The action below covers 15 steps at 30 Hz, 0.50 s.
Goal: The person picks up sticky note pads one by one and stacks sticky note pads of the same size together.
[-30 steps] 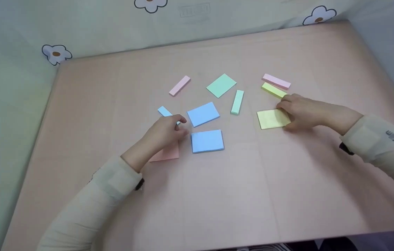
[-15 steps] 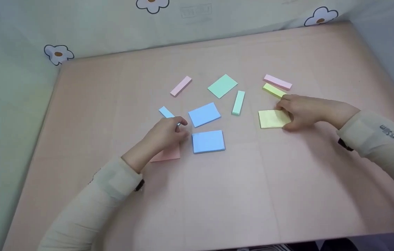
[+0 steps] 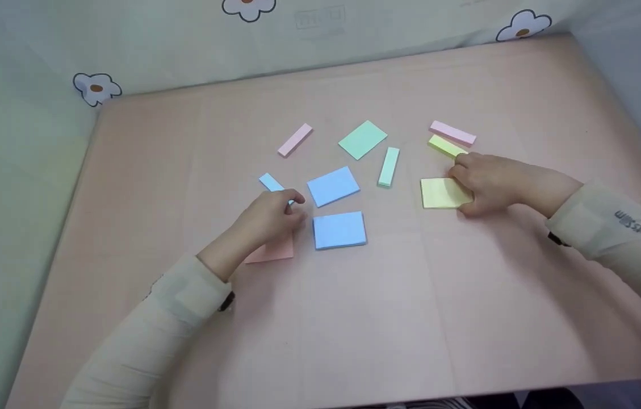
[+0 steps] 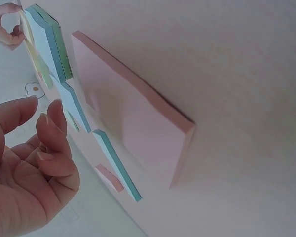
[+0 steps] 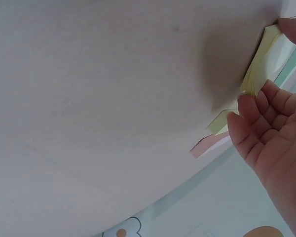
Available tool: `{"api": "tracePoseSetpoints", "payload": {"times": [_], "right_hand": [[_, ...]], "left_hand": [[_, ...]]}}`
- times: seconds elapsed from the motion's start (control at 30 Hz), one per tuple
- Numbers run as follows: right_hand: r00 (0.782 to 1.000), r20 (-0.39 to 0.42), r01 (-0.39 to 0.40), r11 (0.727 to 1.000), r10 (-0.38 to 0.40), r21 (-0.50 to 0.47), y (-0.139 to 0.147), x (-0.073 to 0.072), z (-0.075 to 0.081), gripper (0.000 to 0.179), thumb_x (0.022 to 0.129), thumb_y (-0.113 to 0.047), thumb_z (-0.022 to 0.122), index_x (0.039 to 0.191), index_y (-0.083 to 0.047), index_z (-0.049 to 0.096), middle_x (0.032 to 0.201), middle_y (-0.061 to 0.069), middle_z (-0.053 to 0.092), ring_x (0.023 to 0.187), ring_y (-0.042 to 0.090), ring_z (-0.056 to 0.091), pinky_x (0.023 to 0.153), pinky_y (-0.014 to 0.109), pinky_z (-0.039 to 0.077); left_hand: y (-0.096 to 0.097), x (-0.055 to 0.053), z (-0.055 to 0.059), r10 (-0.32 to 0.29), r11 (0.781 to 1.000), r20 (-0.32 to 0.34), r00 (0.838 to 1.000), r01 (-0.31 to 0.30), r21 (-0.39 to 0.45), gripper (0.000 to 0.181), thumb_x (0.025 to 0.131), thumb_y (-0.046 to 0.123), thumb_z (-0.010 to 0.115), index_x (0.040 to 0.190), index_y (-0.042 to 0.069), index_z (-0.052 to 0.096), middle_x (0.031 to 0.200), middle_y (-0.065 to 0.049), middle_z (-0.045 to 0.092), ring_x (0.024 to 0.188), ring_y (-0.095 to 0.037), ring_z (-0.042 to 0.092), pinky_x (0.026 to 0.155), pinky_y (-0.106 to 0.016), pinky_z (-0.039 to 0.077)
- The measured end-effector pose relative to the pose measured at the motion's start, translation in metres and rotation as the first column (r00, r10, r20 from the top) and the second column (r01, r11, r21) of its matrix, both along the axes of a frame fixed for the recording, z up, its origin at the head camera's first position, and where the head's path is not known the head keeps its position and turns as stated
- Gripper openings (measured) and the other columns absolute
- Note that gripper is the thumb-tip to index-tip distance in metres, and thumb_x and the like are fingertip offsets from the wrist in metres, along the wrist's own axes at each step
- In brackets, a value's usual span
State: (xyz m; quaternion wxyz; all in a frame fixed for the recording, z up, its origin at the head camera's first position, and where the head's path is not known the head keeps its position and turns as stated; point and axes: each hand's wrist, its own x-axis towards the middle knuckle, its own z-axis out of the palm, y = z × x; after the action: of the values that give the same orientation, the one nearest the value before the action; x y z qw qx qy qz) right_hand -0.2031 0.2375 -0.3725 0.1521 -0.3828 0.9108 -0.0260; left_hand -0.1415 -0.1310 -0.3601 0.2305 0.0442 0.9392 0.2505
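Note:
My right hand [image 3: 493, 184] grips the yellow sticky note pad [image 3: 442, 193] on the table, thumb at its near edge and fingers at its far edge. In the right wrist view, the right hand [image 5: 281, 118] holds that yellow pad [image 5: 263, 61], whose sheets fan slightly. Loosely bent and holding nothing, my left hand [image 3: 269, 218] hovers over a pink sticky note pad [image 3: 275, 250], partly hiding it and a narrow blue pad [image 3: 270, 182]. The left wrist view shows the left hand [image 4: 34, 158] apart from the pink pad [image 4: 133, 103], with a gap between thumb and fingers.
Two blue pads [image 3: 340, 230] [image 3: 333, 186] lie mid-table, with a green pad [image 3: 363, 140] and a narrow green pad [image 3: 388, 167] behind. Narrow pink pads [image 3: 296, 140] [image 3: 452, 133] lie farther back, one beside a narrow yellow pad [image 3: 446, 146]. A flowered curtain [image 3: 184, 40] borders the table.
The view has shifted very slightly. Both hands stay almost where they were, the right one still gripping the yellow sticky note pad, and the other pads have not moved.

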Motion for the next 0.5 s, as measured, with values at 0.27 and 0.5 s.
{"api": "tracePoseSetpoints", "payload": {"times": [0.27, 0.5], "right_hand": [[1.0, -0.008, -0.002, 1.0, 0.003, 0.03, -0.0032, -0.0006, 0.001, 0.051, 0.07, -0.027, 0.067, 0.107, 0.005, 0.053, 0.094, 0.011, 0.053, 0.079, 0.022, 0.047, 0.074, 0.04, 0.041], [0.999, 0.05, 0.013, 0.999, -0.011, -0.034, -0.0092, 0.0007, 0.0035, 0.049, 0.071, -0.026, 0.067, 0.108, 0.004, 0.053, 0.091, 0.006, 0.049, 0.075, 0.017, 0.043, 0.068, 0.033, 0.039]], "left_hand": [[0.0005, -0.0009, 0.0, -0.006, 1.0, 0.009, 1.0, 0.006, -0.004, 0.035, 0.092, 0.024, 0.052, 0.125, 0.012, 0.053, 0.1, -0.009, 0.058, 0.087, -0.021, 0.052, 0.071, -0.029, 0.045], [-0.0001, -0.0018, -0.0015, 0.0, 1.0, 0.01, 1.0, 0.0, 0.004, 0.035, 0.092, 0.024, 0.052, 0.124, 0.012, 0.054, 0.098, -0.009, 0.058, 0.086, -0.021, 0.053, 0.072, -0.029, 0.045]]}}
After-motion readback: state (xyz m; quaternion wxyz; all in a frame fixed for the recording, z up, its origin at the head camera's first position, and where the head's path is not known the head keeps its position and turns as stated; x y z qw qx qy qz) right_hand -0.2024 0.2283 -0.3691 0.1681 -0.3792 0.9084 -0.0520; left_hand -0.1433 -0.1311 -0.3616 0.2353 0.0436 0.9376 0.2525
